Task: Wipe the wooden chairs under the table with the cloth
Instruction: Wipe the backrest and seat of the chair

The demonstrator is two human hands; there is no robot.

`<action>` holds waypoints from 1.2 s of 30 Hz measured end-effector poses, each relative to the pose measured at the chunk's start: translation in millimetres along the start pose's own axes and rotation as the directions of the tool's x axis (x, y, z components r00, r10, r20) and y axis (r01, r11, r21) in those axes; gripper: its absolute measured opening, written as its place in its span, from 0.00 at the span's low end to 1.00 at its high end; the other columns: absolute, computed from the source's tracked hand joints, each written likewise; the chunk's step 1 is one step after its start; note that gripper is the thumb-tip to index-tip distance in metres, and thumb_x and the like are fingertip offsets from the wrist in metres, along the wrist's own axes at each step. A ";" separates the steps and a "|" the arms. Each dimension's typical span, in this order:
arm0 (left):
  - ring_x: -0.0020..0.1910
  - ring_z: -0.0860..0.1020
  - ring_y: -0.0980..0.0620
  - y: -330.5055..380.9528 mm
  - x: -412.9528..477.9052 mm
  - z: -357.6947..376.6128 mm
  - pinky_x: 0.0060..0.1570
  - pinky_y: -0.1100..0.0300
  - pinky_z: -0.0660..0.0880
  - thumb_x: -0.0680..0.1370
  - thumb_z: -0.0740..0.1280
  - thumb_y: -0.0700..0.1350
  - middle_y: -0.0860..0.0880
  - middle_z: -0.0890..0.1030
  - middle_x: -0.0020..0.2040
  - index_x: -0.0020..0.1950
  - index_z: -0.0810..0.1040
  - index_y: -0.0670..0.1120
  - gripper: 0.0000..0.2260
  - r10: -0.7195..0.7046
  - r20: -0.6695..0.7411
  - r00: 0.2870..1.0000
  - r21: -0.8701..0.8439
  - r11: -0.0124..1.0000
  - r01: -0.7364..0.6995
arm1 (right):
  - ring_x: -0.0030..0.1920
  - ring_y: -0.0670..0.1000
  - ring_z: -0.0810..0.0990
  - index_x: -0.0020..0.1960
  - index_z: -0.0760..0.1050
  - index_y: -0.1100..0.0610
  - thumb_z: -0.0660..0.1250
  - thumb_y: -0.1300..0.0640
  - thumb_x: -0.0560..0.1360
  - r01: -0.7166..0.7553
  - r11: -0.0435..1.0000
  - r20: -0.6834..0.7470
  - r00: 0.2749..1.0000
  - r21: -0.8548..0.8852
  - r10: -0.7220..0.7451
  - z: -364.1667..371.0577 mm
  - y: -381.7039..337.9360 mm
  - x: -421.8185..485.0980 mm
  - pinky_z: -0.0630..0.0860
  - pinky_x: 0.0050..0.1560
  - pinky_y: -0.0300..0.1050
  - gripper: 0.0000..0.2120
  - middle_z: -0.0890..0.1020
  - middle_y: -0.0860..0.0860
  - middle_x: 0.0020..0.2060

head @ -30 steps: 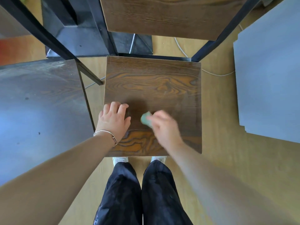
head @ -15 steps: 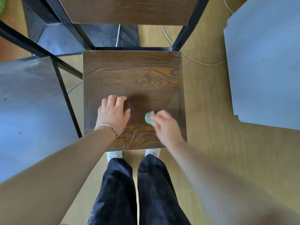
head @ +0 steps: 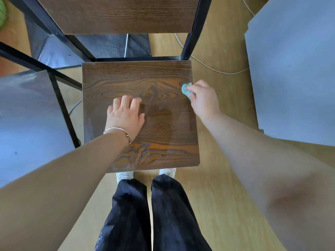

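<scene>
The person stands right up against a wooden chair (head: 155,127), looking straight down on its square seat, dark brown with a bold orange grain. Their left hand (head: 125,115) lies flat on the middle of the seat, fingers straight and close together, palm down, holding nothing; a thin metal bangle (head: 117,131) circles that wrist. Their right hand (head: 203,98) is out at the seat's right edge, toward the back corner, with fingers curled round a small bunched teal cloth (head: 186,90) that touches the wood there. Behind the seat, the chair's black metal uprights rise to a wooden backrest (head: 116,13) of the same grain. To the left, just beside the chair, is the glossy dark seat of a second chair (head: 27,113) with black frame bars. On the right, a grey board (head: 293,69) lies over the light wooden floor (head: 226,205), and a pale cable (head: 213,67) runs across the floor behind. Dark trousers (head: 148,214) and white shoe tips show below the seat's front edge.
</scene>
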State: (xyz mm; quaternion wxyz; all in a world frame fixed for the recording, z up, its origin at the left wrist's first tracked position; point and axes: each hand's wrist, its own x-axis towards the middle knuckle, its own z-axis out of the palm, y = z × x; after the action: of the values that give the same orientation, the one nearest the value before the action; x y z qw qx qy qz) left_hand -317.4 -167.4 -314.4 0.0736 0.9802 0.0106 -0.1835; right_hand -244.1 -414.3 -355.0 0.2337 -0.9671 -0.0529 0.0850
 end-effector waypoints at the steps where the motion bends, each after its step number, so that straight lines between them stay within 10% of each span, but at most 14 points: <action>1: 0.61 0.67 0.40 0.5 1.0 -0.3 0.58 0.46 0.66 0.77 0.64 0.53 0.45 0.69 0.64 0.68 0.68 0.49 0.21 0.000 -0.004 1.000 0.004 1.000 0.000 | 0.44 0.56 0.79 0.55 0.81 0.60 0.66 0.65 0.75 0.024 0.999 -0.003 1.000 0.022 -0.024 5.5 -1.6 -15.1 0.75 0.45 0.45 0.10 0.78 0.54 0.49; 10: 0.61 0.66 0.40 -9.0 -1.3 -6.5 0.60 0.45 0.66 0.78 0.63 0.54 0.44 0.68 0.65 0.70 0.67 0.49 0.22 -0.044 0.017 0.999 0.018 0.999 0.044 | 0.40 0.51 0.79 0.52 0.82 0.59 0.71 0.65 0.72 0.102 0.980 0.262 0.954 0.169 -0.145 24.9 -35.3 -179.7 0.73 0.39 0.37 0.08 0.79 0.51 0.46; 20: 0.62 0.66 0.40 -20.9 -10.5 5.2 0.60 0.45 0.66 0.78 0.63 0.53 0.44 0.68 0.65 0.69 0.67 0.49 0.21 -0.042 0.005 0.999 0.013 0.999 0.042 | 0.51 0.53 0.78 0.61 0.80 0.57 0.65 0.62 0.78 -0.185 0.975 -0.079 0.977 0.126 0.196 29.0 -47.8 13.8 0.77 0.53 0.44 0.13 0.77 0.54 0.54; 32: 0.60 0.67 0.39 -50.7 -37.5 7.3 0.58 0.45 0.67 0.77 0.63 0.53 0.44 0.69 0.63 0.68 0.68 0.49 0.20 -0.010 0.027 1.000 0.004 1.000 0.010 | 0.43 0.54 0.78 0.54 0.81 0.56 0.66 0.65 0.74 0.110 0.968 0.306 0.936 0.224 -0.177 63.3 -77.9 -210.3 0.79 0.39 0.50 0.12 0.77 0.51 0.46; 36: 0.59 0.67 0.39 -57.3 -46.5 13.3 0.58 0.44 0.67 0.77 0.63 0.53 0.44 0.69 0.63 0.68 0.69 0.49 0.20 0.024 0.028 0.999 -0.005 1.000 -0.024 | 0.43 0.52 0.79 0.55 0.83 0.55 0.69 0.65 0.73 -0.110 0.973 0.011 0.994 0.203 0.110 38.8 -60.6 -156.4 0.75 0.44 0.43 0.13 0.79 0.52 0.46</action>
State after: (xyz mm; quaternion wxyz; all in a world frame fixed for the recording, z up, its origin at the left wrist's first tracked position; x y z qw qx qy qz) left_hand -368.3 -112.4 -317.9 0.0779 0.9774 -0.0018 -0.1963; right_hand -408.5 -365.7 -339.1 0.3263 -0.9396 0.0097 0.1026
